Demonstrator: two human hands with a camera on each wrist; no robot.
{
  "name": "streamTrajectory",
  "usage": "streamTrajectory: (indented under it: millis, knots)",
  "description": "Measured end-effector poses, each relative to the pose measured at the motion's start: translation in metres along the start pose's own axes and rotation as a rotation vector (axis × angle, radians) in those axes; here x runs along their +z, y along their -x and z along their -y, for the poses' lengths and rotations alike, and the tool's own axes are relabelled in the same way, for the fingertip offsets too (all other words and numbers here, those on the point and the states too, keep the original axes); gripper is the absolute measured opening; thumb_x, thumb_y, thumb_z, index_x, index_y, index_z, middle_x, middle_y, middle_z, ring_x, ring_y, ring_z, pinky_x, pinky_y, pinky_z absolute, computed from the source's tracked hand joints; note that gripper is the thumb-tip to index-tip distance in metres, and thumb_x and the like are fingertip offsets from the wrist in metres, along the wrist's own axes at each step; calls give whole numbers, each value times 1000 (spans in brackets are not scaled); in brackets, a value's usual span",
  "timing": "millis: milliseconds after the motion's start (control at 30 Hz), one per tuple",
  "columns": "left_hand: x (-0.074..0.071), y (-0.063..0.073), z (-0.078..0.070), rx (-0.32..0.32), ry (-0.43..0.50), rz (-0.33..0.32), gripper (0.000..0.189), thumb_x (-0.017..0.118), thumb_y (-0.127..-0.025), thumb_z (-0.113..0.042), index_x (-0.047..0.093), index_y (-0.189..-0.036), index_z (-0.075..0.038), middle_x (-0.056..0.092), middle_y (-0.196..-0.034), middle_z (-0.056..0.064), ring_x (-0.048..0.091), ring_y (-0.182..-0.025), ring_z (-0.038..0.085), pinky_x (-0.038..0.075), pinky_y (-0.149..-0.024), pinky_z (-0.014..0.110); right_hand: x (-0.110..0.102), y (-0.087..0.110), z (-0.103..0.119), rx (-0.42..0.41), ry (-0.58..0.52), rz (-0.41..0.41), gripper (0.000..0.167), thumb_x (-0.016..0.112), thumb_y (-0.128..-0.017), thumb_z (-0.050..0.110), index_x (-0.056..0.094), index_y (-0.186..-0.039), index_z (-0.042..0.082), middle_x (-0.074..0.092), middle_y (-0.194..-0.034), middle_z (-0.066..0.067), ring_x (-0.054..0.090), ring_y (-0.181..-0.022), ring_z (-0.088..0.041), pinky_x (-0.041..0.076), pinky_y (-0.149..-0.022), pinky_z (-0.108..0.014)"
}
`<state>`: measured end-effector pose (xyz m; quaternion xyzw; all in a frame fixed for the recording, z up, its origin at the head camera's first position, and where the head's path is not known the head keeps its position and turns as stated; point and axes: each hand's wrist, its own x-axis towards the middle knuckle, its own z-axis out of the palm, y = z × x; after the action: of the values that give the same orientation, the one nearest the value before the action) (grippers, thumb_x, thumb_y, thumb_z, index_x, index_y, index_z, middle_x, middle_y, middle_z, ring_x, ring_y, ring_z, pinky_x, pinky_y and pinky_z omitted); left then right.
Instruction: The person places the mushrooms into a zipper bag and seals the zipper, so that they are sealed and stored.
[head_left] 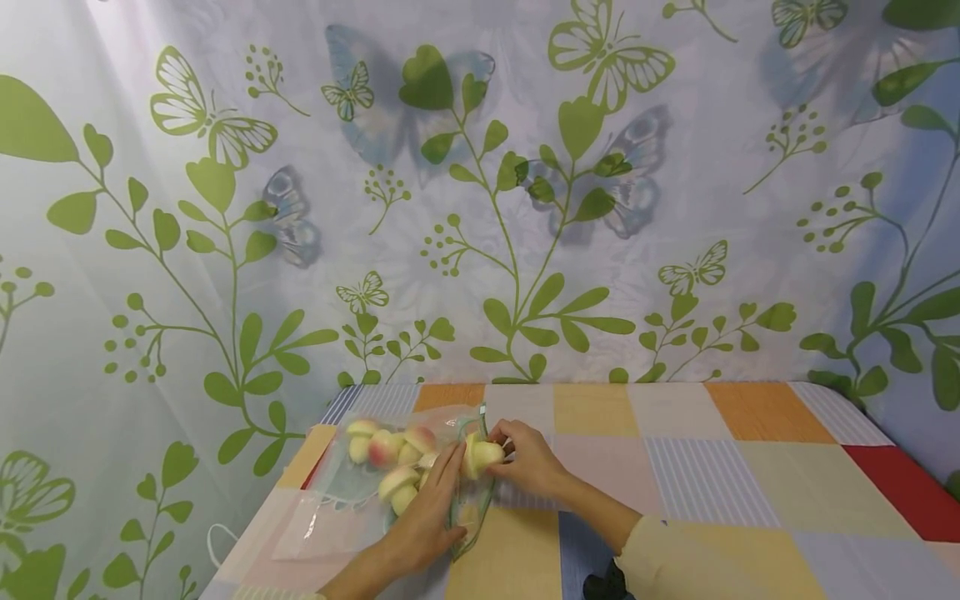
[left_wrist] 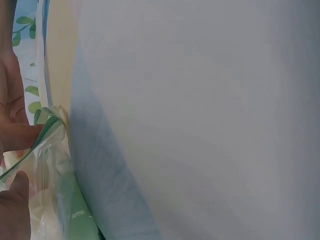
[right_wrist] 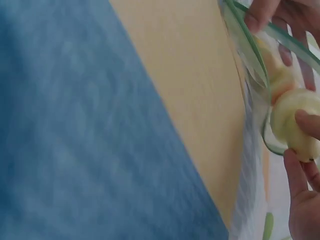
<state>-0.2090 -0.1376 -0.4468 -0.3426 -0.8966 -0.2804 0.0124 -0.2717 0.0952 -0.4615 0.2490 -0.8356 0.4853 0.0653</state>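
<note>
A clear zip bag (head_left: 330, 483) with a green-edged mouth lies on the patchwork cloth, with several pale yellow, pink-tinged toy mushrooms (head_left: 397, 479) inside. My right hand (head_left: 525, 454) pinches one toy mushroom (head_left: 483, 456) by its stem between thumb and fingers, right at the bag's mouth. In the right wrist view that mushroom (right_wrist: 295, 120) overlaps the green zip edge (right_wrist: 267, 85). My left hand (head_left: 427, 508) rests over the bag near its mouth, fingers straight and thumb spread apart. In the left wrist view its thumb (left_wrist: 17, 195) lies against the clear plastic.
Coloured squares cover the tablecloth (head_left: 675, 475), which extends to the right. A leaf-and-butterfly curtain (head_left: 480, 192) hangs behind the table and along the left. A white cord (head_left: 213, 542) loops at the left edge, and a black object (head_left: 606, 583) sits below my right sleeve.
</note>
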Motion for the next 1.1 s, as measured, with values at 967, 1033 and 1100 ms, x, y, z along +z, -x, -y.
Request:
streamTrajectory:
  millis: [967,1033,1100]
  knots:
    - [-2,-4,-4,-7,-3,40,115,86,-81,0,6,-164,-1,10,-168,24,32,-146,46,43,-111,52,-23,5,-4,106,-163,94,32,64,-103,8,65,-133,-2,69,-121,-16,68,-110,-31,59,-89,-38]
    - [-1,-4,-5,-4,-9,40,116,86,-81,-1,6,-164,-1,11,-167,25,32,-146,46,43,-110,51,-28,7,-5,120,-165,65,31,65,-102,8,66,-131,-1,69,-119,-16,68,-109,-31,60,-87,-39]
    - [0,-5,-5,3,-7,40,116,86,-81,-1,6,-164,-2,12,-167,26,33,-145,46,44,-109,51,-33,8,-7,142,-180,42,30,66,-101,8,66,-130,-1,69,-119,-17,68,-108,-31,60,-86,-40]
